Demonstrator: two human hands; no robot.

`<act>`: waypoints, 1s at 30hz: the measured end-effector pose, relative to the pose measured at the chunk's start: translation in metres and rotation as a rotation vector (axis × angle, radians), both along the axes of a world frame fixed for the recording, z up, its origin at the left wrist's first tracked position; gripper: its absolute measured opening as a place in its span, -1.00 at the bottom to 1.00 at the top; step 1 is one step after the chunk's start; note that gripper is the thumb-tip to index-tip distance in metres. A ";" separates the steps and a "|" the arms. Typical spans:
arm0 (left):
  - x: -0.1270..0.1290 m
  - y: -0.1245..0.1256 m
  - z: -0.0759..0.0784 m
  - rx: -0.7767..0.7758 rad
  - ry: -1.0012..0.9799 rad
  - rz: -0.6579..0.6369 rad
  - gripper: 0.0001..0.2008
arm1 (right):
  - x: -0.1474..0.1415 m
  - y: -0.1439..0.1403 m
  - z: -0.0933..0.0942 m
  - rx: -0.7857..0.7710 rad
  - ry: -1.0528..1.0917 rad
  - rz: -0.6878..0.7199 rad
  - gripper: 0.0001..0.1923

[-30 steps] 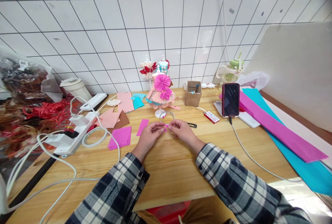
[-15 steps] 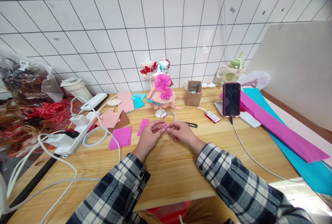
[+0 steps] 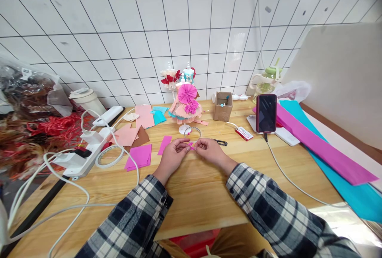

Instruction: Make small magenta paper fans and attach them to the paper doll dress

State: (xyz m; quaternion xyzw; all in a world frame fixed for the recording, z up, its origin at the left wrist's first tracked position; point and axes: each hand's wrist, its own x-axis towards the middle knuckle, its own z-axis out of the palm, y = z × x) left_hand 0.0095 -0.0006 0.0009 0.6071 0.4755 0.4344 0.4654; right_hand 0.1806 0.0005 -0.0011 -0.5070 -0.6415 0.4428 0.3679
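My left hand (image 3: 172,155) and my right hand (image 3: 210,151) meet over the middle of the wooden table (image 3: 193,194), fingertips pinched together on a tiny folded piece of magenta paper (image 3: 191,145). Just beyond my fingers lies a clear tape ring (image 3: 192,132) and a black clip (image 3: 220,143). Farther back stands a small mannequin in a pink paper dress (image 3: 186,106) with magenta fan rosettes. Loose magenta paper sheets (image 3: 139,157) lie to the left of my left hand.
A white power strip (image 3: 85,152) with trailing cables sits at left, by red raffia and bagged material. A small cardboard box (image 3: 222,106), a phone (image 3: 266,113) on a stand with a cable, a green-lidded cup and long magenta and teal paper sheets (image 3: 322,146) lie at right.
Both hands stay pinched on the small magenta piece; the fingers have shifted slightly, working it. Nothing else has moved.
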 end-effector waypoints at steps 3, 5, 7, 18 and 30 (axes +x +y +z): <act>0.000 0.000 0.002 0.024 0.011 0.005 -0.58 | 0.001 0.000 0.002 0.087 -0.062 -0.004 -0.88; 0.000 -0.001 0.002 0.018 -0.020 0.008 -0.58 | 0.000 0.000 0.002 0.093 -0.047 -0.005 -0.85; 0.000 -0.001 0.003 -0.010 -0.035 -0.014 -0.62 | -0.001 0.000 0.001 0.102 -0.031 -0.009 -0.82; -0.001 -0.004 0.006 -0.025 0.088 -0.128 -0.74 | 0.002 0.002 -0.003 0.119 -0.051 0.033 -0.89; -0.002 -0.001 0.004 -0.021 -0.005 -0.124 -0.73 | 0.001 0.000 -0.001 0.043 0.041 0.047 -0.80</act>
